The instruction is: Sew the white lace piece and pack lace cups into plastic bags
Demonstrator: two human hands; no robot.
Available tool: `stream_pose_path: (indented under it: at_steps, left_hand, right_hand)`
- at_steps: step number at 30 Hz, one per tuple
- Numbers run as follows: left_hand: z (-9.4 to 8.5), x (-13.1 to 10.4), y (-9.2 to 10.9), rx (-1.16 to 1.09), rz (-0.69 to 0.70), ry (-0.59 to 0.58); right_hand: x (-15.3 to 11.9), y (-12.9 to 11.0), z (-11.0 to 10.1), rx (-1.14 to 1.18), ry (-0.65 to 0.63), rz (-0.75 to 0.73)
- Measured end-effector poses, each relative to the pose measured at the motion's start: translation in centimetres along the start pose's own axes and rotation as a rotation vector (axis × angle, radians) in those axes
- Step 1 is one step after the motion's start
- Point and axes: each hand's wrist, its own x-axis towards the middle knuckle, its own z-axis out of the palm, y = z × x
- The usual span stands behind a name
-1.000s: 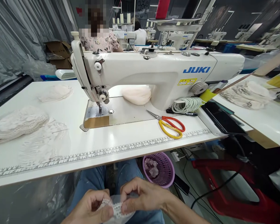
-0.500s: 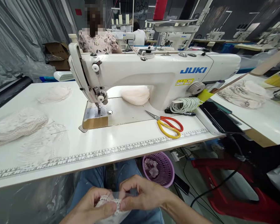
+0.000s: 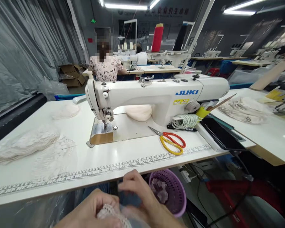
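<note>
- Working low at the bottom edge of the view, both hands meet over a strip of white lace trim (image 3: 111, 213), held down below the front edge of the white table (image 3: 123, 156).
- Left hand (image 3: 90, 210) curls around the lace, fingers bent and closed on it, with the trim bunched against the thumb side.
- Right hand (image 3: 139, 199) sits just beside it, fingers curled inward and pressed toward the same strip; whether its fingertips actually pinch the lace is hidden by the knuckles.
- Thin clear plastic shows under the lace, between the two hands.
- Just right of the right hand, a purple basket (image 3: 178, 196) sits on the floor with pale scraps inside.
- Up on the table, a white JUKI sewing machine (image 3: 161, 95) stands in the middle, red-and-yellow scissors (image 3: 171, 143) lying near its base.
- Stacks of white lace pieces (image 3: 26, 145) rest at the left end of the table.
- Behind the machine, another person (image 3: 105, 68) in a patterned top sits at a farther station.
</note>
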Motion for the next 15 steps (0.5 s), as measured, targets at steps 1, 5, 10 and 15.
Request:
stream_pose_path:
  at_steps: [1,5,10,15]
  left_hand:
    - [-0.4,0.2,-0.2,-0.036,-0.025,0.068]
    - [-1.5,0.6,-1.2,-0.155,-0.114,0.278]
    - [-2.2,0.6,-0.6,-0.210,-0.126,0.246]
    - [-4.4,0.3,0.7,-0.185,-0.140,0.333]
  right_hand:
    - [-0.1,0.6,0.6,-0.050,0.022,-0.067]
    - [-0.2,2.4,1.8,-0.150,0.027,-0.168]
    - [0.2,0.9,0.4,-0.251,-0.022,-0.197]
    - [1.7,1.6,0.1,-0.388,-0.054,-0.059]
